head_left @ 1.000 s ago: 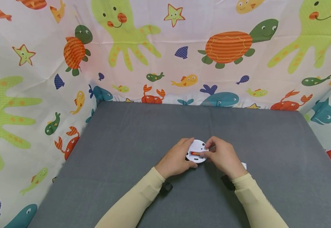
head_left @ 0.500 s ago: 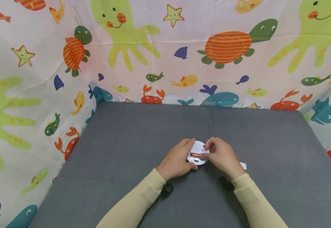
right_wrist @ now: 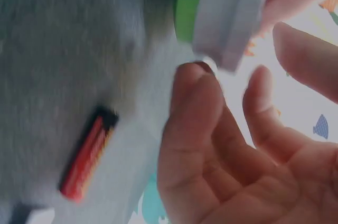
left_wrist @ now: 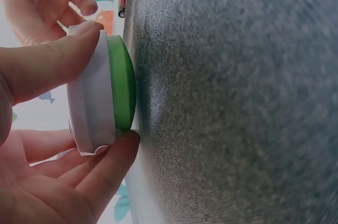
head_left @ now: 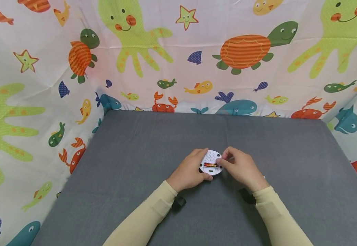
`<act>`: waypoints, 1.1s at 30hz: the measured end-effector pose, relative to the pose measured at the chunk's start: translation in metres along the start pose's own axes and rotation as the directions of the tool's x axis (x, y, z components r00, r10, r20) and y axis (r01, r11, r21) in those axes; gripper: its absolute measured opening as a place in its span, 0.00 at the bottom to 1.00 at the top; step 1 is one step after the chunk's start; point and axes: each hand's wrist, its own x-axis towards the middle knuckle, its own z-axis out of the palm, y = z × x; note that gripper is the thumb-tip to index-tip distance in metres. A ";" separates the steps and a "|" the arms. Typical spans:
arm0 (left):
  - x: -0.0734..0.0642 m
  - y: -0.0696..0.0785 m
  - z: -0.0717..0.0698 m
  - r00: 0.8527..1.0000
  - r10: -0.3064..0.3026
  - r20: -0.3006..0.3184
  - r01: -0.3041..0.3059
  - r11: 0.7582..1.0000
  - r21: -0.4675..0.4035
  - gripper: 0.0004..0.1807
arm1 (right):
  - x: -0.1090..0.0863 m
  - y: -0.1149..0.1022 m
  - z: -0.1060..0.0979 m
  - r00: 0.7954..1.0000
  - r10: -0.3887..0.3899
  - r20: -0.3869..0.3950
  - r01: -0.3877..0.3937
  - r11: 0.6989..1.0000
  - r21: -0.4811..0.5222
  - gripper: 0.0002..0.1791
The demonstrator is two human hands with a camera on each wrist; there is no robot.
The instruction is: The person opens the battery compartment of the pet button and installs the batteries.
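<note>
My left hand [head_left: 189, 169] grips a round white buzzer [head_left: 210, 156] by its left side, thumb and fingers spread around the rim. The buzzer's underside faces up, showing speaker holes and dark feet; its green dome [left_wrist: 122, 84] points down, close over the cloth. A red battery [head_left: 210, 165] lies in the bay of the buzzer. At the right rim is my right hand [head_left: 241, 167], its thumb over the white back just above the battery's right end. In the right wrist view its fingers [right_wrist: 193, 94] are loosely bent right by the buzzer's edge, with no battery between them.
A second red battery [right_wrist: 88, 155] lies loose on the grey cloth [head_left: 154, 147] beside the right hand. A small white piece [right_wrist: 39, 216] lies near it, mostly hidden behind the right wrist in the head view. Patterned curtains [head_left: 197, 61] stand behind and at both sides.
My right thumb has come off the battery's right end and moved up slightly, so the whole battery shows in the bay. The left hand keeps its grip, the buzzer shifting only slightly.
</note>
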 end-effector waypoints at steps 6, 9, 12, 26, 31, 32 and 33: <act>-0.001 -0.002 0.002 1.000 -0.025 0.018 0.025 1.000 -0.011 0.54 | -0.008 0.020 -0.008 0.997 -0.039 -0.061 0.032 0.994 -0.103 0.04; -0.002 -0.002 0.003 0.999 -0.037 0.024 0.038 0.999 -0.021 0.54 | -0.013 0.033 -0.013 0.994 -0.065 -0.092 0.049 0.985 -0.165 0.01; -0.002 -0.002 0.003 0.999 -0.039 0.025 0.039 0.999 -0.023 0.54 | -0.017 0.042 -0.018 0.992 -0.064 -0.105 0.041 0.977 -0.207 0.03; -0.003 -0.001 0.000 0.998 -0.051 0.034 0.052 0.998 -0.019 0.53 | -0.011 0.045 -0.010 0.994 -0.084 -0.071 0.062 0.961 -0.268 0.03; -0.003 -0.001 0.000 0.998 -0.059 0.037 0.060 0.998 -0.022 0.53 | -0.010 0.045 -0.006 0.987 -0.132 -0.088 0.100 0.949 -0.300 0.05; -0.002 -0.001 0.000 0.997 -0.059 0.040 0.060 0.998 -0.022 0.53 | -0.010 0.045 -0.006 0.987 -0.137 -0.088 0.105 0.947 -0.304 0.05; -0.002 -0.002 0.000 0.998 -0.057 0.041 0.058 0.998 -0.019 0.53 | -0.010 0.044 -0.006 0.986 -0.143 -0.088 0.110 0.946 -0.305 0.05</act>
